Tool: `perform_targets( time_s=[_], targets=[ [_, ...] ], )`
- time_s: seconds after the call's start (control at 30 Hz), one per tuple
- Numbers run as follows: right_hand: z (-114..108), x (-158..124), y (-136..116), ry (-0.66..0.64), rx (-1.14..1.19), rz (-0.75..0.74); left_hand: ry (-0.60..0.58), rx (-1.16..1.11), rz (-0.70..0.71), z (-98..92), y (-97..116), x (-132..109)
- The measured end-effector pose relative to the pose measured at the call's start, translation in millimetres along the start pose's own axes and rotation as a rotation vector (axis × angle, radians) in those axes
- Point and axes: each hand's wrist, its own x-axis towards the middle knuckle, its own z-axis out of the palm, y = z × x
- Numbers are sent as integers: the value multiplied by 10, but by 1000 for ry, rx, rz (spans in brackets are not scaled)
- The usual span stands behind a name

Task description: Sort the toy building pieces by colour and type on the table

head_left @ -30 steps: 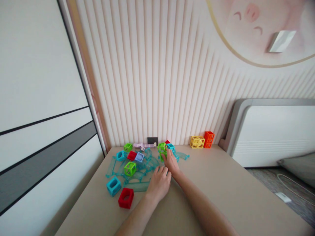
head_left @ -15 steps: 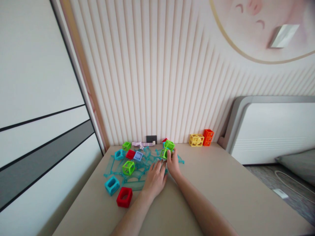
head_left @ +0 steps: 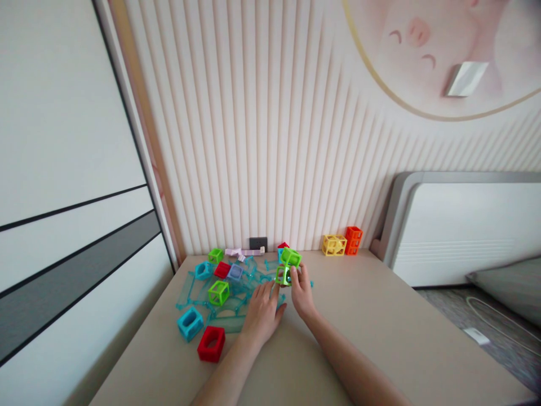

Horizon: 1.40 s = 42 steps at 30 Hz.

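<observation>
My right hand (head_left: 302,290) pinches a green open-frame cube block (head_left: 282,275) between thumb and fingers, a little right of the middle. A second green block (head_left: 291,257) sits right behind it; I cannot tell whether the two are joined. My left hand (head_left: 261,310) lies palm down with its fingers stretched forward, over flat translucent teal pieces (head_left: 228,323). Its fingertips come close to the held cube, and whether they touch it is unclear. Behind the green blocks a red block (head_left: 283,245) and a bit of blue show partly.
Left of my hands lie a red block (head_left: 211,344), a blue block (head_left: 190,323), another green cube (head_left: 218,293) and several more pieces. A yellow block (head_left: 334,245) and an orange block (head_left: 354,241) stand by the ribbed wall, near the table's (head_left: 380,316) back edge. A black socket (head_left: 258,243) is on the wall.
My right hand has drawn the green cube slightly toward me and to the right. My left hand stays nearly in place. The view has tilted and shifted a little.
</observation>
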Motion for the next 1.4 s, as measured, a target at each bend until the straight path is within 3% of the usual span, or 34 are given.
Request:
perform_targets(
  time_s=[0.27, 0.67, 0.9, 1.07, 1.4],
  targets=[
    [-35, -289, -51, 78, -31, -62, 173, -214, -29, -19, 35, -22],
    [65, -398, -120, -87, -44, -120, 384, -757, -351, 15, 21, -9],
    [-8, -467, -39, -164, -269, -244, 410, -920, -456, -94, 35, 20],
    [2, -462, -31, -24, -173, -216, 387, -1071, -470, -104, 85, 23],
    [91, -357, -274, 126, -9, -124, 285, -1464, -598, -163, 222, 73]
  ],
)
